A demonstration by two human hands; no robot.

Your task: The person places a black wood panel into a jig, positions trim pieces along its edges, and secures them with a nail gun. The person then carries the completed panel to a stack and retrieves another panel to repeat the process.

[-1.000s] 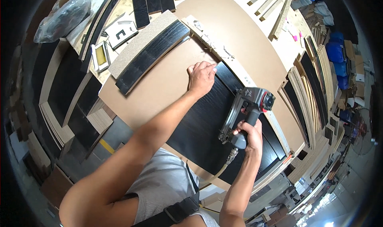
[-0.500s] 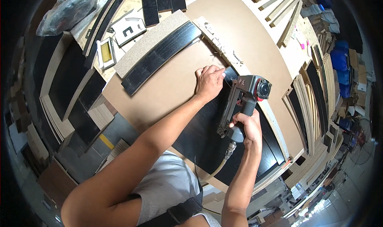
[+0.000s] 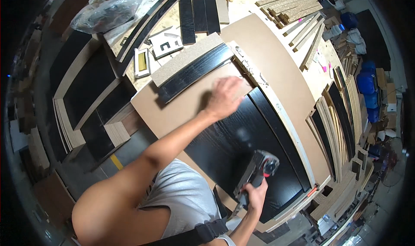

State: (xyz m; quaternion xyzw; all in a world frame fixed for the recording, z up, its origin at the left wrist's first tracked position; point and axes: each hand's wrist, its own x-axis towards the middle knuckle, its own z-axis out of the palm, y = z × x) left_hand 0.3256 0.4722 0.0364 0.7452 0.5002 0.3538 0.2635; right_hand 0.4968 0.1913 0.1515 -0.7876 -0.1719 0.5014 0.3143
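My right hand [image 3: 256, 197] grips the handle of a pneumatic nail gun [image 3: 258, 170], its hose fitting down by my lap. The gun is tilted over a large black wood-grain panel [image 3: 220, 136] with a slightly curved outer side. Along that side lies a narrow black strip [image 3: 280, 134], and outside it a pale curved wooden strip [image 3: 298, 146] with rough white residue at its far end. My left hand [image 3: 225, 97] is over the panel's far left corner, its fingers smeared by motion. Just beyond it rests a curved black piece [image 3: 196, 73] beside a chipboard strip [image 3: 186, 59].
Under the panel is a brown board [image 3: 276, 43]. Small white boxes [image 3: 166, 45] and black strips [image 3: 199, 12] lie at the far left, near a clear plastic bag [image 3: 108, 12]. Stacked curved frames [image 3: 69, 120] stand at left. Wooden slats [image 3: 307, 34] and more curved parts [image 3: 330, 133] fill the right.
The nail gun has come away from the narrow strip, down toward my body. My left hand has come off the strip's far end and is moving. The view has shifted too.
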